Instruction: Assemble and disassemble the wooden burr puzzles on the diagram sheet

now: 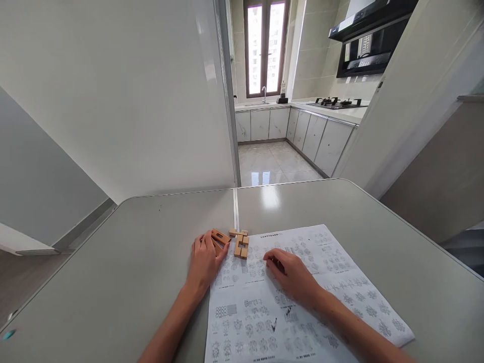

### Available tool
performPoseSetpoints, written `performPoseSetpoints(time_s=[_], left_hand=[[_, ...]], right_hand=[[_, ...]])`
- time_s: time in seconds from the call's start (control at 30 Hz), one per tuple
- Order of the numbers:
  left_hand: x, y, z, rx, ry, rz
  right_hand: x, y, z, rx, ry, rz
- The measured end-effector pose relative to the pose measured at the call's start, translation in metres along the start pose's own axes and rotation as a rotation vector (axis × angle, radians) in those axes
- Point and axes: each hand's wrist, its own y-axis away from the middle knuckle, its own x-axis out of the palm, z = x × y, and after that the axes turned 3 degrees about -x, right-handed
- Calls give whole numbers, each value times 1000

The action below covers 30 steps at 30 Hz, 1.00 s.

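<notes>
My left hand lies at the upper left edge of a printed sheet, its fingers bent around orange-brown slotted wooden puzzle pieces. Just right of it, lighter wooden puzzle pieces sit on the paper, some forming a small frame with a gap in the middle. Another notched light piece lies at their top. My right hand is over the middle of the sheet, fingers curled in and thumb underneath. What it holds, if anything, is hidden. Rows of small assembly drawings and handwritten ticks cover the sheet.
The grey table has a seam down its far half. A small teal object lies near its left edge. Beyond the table, a doorway opens onto a kitchen with a tap, a gas hob and white cabinets.
</notes>
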Motion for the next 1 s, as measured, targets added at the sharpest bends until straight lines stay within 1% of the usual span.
performPoseSetpoints(time_s=[0.2, 0.53, 0.73, 0.83, 0.93, 1.0], left_hand=[[-1, 1, -4, -6, 0, -25], [-3, 3, -5, 27, 39, 17], [-5, 3, -6, 9, 57, -57], [-5, 3, -9, 52, 72, -79], [-11, 4, -14, 128, 130, -100], [-17, 6, -20, 189, 198, -79]], right_hand=[[1, 0, -1, -6, 7, -1], [3, -1, -5, -27, 5, -4], [3, -1, -6, -35, 2, 0], [3, -1, -5, -29, -10, 5], [3, -1, -4, -10, -45, 8], [3, -2, -4, 30, -111, 9]])
